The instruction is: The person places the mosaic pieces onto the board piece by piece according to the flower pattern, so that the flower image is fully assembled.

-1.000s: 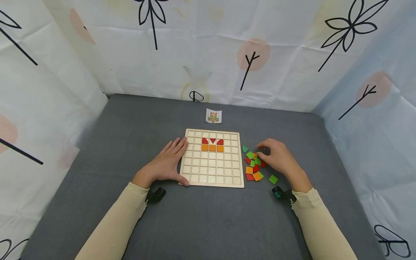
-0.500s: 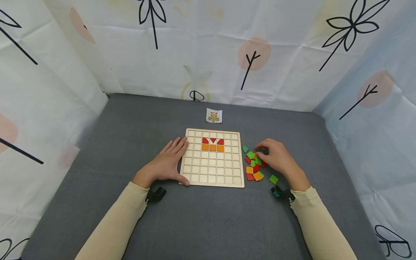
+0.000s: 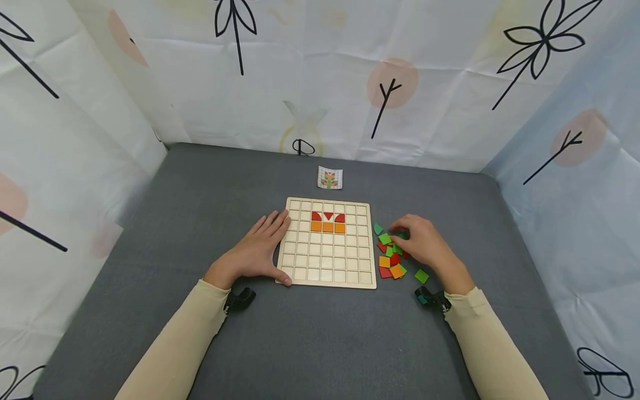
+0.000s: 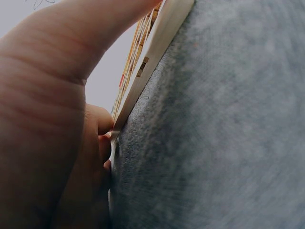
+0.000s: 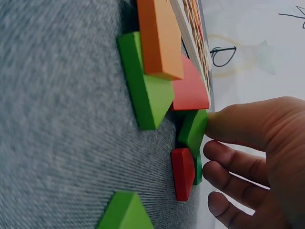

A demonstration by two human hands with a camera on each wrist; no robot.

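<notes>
A wooden grid board [image 3: 320, 261] lies on the grey table, holding red and orange tiles in two rows. My left hand [image 3: 257, 247] rests along its left edge, fingers straight and thumb at the near corner. In the left wrist view the thumb [image 4: 81, 33] lies over the board's edge [image 4: 152, 57]. To the right of the board, my right hand [image 3: 422, 239] reaches over a loose pile with a green tile [image 3: 384, 239], thumb and forefinger apart. The right wrist view shows the thumb [image 5: 238, 121] at a green tile [image 5: 193, 131]; the forefinger is hidden.
A small pattern card [image 3: 329, 178] lies behind the board. In the pile are a red tile [image 3: 385, 272], an orange tile [image 3: 384, 261] and a teal tile [image 3: 378, 229]. One green tile [image 3: 421, 276] lies apart, nearer the right wrist. Printed cloth [image 3: 320, 83] hangs around the table.
My right hand has shifted slightly left over the pile, its fingertips nearer the board. The left hand and the tiles on the board stay as they were.
</notes>
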